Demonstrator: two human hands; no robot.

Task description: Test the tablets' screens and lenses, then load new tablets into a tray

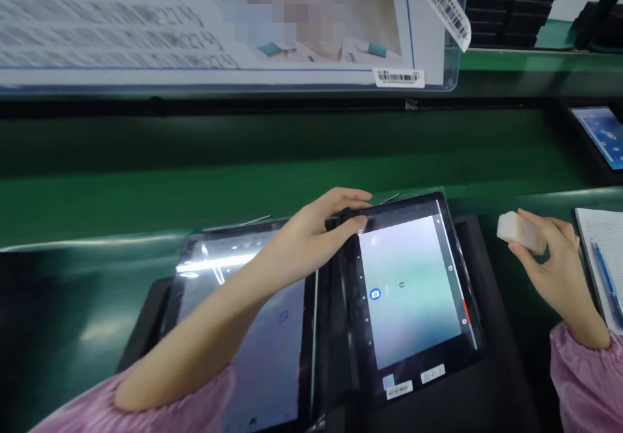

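My left hand (321,228) reaches across to the top left corner of a tablet (409,290). Its thumb presses on the front bezel and the fingers curl over the top edge. The tablet's screen is lit pale green and blue, with small icons, and paper labels stick to its lower bezel. It lies at a slant on a black tray (501,361). A second tablet (277,355) rests to the left, partly covered by my left forearm. Off to the right, my right hand (555,258) pinches a small white block (518,230) between thumb and fingers, clear of the tablets.
Lined paper (598,225) with a blue pen (606,274) on it lies at the right edge. Farther back is another lit tablet (601,131). A printed sheet in a clear sleeve (316,79) hangs above the green bench (219,193). Black stacked items (511,11) stand top right.
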